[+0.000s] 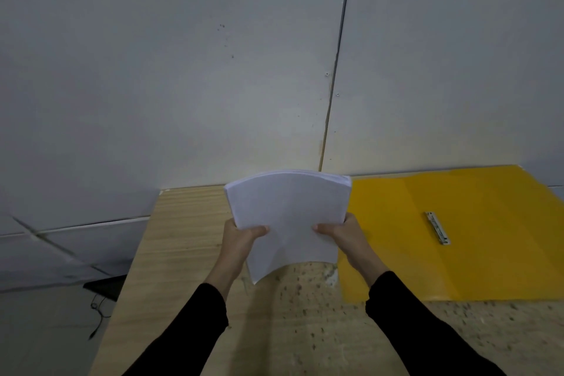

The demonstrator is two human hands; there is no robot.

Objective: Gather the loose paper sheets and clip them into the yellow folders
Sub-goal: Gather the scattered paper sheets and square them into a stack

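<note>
A thick stack of white paper sheets [290,214] is held up above the table, bowed upward across its width. My left hand [241,238] grips its left edge and my right hand [345,235] grips its right edge, thumbs on top. To the right, a yellow folder [476,256] lies open flat on the table, with a metal clip [438,227] on its inner face. The stack's right edge overlaps the folder's left part in the view, held above it.
The wooden table [183,238] has a worn, speckled top and ends at the grey wall [213,70] behind. Its left edge drops to a tiled floor, where a dark object with a cable [103,290] lies.
</note>
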